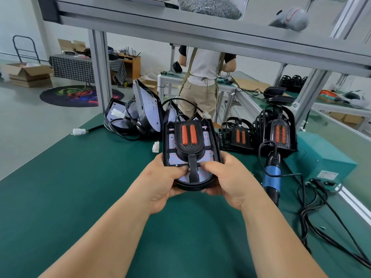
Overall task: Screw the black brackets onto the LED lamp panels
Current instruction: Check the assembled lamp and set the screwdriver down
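An LED lamp panel (208, 137) in a black frame is lifted above the green table, near its middle. A black bracket (188, 146) with two orange strips lies on the panel's face, its narrow stem pointing toward me. My left hand (160, 183) grips the panel's lower left edge, thumb on the face beside the stem. My right hand (226, 181) grips the lower right edge, thumb pressing next to the stem. Bare panels (144, 109) lean in a pile behind. Two panels with brackets (279, 131) stand at the right.
A blue electric screwdriver (271, 177) lies right of my hands, its black cables trailing over the table's right side. A teal box (321, 157) sits beyond it. White connectors (78, 131) lie on the mat. A person stands at the far bench; an aluminium shelf beam crosses overhead.
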Available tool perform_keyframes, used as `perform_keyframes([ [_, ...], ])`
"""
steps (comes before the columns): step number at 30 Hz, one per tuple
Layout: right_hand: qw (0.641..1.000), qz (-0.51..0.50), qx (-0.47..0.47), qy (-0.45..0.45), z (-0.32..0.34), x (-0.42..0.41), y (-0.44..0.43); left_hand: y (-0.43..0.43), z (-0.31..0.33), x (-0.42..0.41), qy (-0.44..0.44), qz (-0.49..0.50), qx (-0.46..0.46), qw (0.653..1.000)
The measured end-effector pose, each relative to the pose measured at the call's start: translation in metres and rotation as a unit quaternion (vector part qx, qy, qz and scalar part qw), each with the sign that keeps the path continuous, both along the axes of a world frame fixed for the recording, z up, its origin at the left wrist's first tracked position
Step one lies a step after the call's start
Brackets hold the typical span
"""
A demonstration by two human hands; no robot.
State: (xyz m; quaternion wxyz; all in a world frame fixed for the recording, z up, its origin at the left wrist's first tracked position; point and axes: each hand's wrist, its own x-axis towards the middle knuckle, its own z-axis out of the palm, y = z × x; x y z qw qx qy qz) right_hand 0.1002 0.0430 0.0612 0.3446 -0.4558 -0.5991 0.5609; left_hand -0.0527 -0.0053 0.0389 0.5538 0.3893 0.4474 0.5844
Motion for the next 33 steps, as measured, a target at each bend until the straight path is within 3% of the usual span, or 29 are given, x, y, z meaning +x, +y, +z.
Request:
perform_keyframes([
  [17,0.990,-0.024,0.051,0.129,-0.009,-0.013,-0.003,0.002,0.001,0.005,0.047,0.109,0.042,0.992],
  [23,0.988,0.094,-0.022,0.122,-0.008,0.002,0.000,0.001,0.001,0.000,0.140,0.143,0.111,0.973],
  [29,0.985,0.051,0.084,0.145,-0.013,-0.007,-0.006,0.003,-0.004,-0.002,0.161,0.107,0.130,0.972],
  [33,0.979,0.059,0.118,0.158,-0.014,-0.011,-0.009,0.005,-0.005,-0.004,0.165,0.142,0.134,0.967],
])
